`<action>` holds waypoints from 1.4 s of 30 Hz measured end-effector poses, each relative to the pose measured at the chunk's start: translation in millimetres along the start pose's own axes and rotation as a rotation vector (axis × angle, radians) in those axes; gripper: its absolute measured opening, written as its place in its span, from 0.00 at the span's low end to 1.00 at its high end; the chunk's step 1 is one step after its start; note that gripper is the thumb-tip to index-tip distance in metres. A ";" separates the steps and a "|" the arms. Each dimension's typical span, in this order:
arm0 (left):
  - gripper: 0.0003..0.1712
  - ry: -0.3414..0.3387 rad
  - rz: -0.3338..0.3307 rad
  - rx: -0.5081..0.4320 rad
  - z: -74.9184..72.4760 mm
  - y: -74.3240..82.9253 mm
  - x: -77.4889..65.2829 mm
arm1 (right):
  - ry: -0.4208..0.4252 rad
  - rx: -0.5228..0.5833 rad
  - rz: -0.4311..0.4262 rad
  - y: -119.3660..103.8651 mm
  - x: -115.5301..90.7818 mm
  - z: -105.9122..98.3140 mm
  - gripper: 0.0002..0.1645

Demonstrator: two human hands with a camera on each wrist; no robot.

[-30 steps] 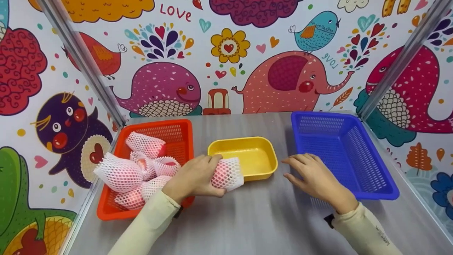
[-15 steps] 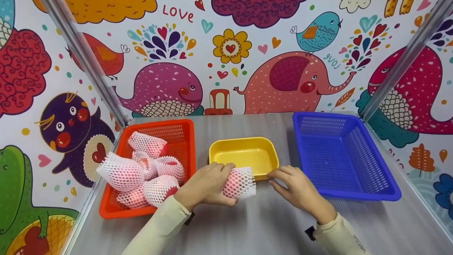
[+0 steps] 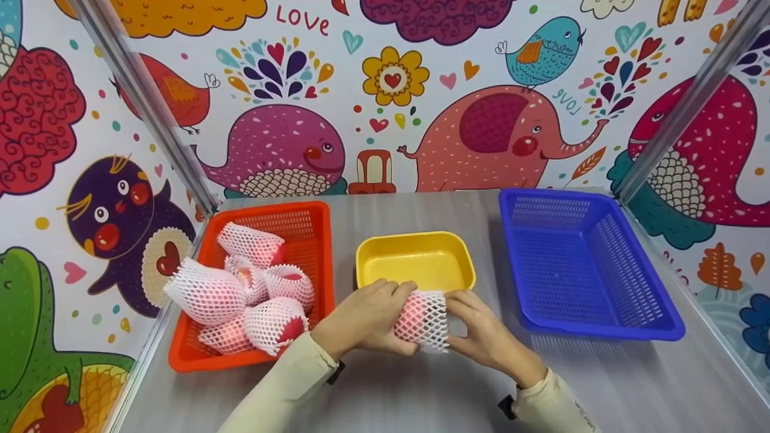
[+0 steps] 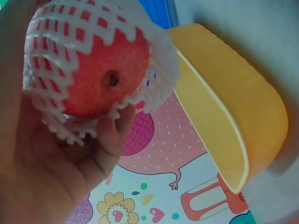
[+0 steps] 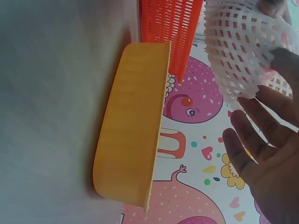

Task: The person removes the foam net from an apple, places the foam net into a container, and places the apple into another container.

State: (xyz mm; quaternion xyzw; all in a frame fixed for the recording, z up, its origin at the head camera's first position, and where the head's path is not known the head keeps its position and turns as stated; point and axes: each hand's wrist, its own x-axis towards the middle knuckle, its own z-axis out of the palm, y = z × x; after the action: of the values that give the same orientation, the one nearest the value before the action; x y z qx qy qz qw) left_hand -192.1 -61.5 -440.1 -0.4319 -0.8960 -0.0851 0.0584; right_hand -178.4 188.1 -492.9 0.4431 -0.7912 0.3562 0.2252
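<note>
My left hand grips a red apple in a white foam net, held up in front of the yellow tub. In the left wrist view a round red end with a dark pit shows out of the net. My right hand pinches the net's loose right edge between thumb and fingers; its other fingers spread below in the right wrist view. To the left, several more netted fruits lie in a red basket.
A blue basket with slotted sides stands on the right of the grey table. Metal posts and printed wall panels close in the back and sides.
My left hand has carried the netted apple rightward and slightly toward me. My right hand has come leftward from beside the blue basket and taken hold of the net's edge.
</note>
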 end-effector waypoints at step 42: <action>0.11 0.039 0.002 -0.105 -18.0 -9.2 -7.3 | 0.008 -0.116 0.127 6.0 -16.5 3.1 0.54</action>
State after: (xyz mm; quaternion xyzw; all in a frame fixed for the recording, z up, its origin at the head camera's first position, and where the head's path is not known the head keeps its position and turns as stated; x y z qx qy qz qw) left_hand -194.3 -76.4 -424.8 -0.4336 -0.8885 -0.1403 0.0532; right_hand -175.3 196.7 -508.1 0.3768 -0.8362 0.3250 0.2306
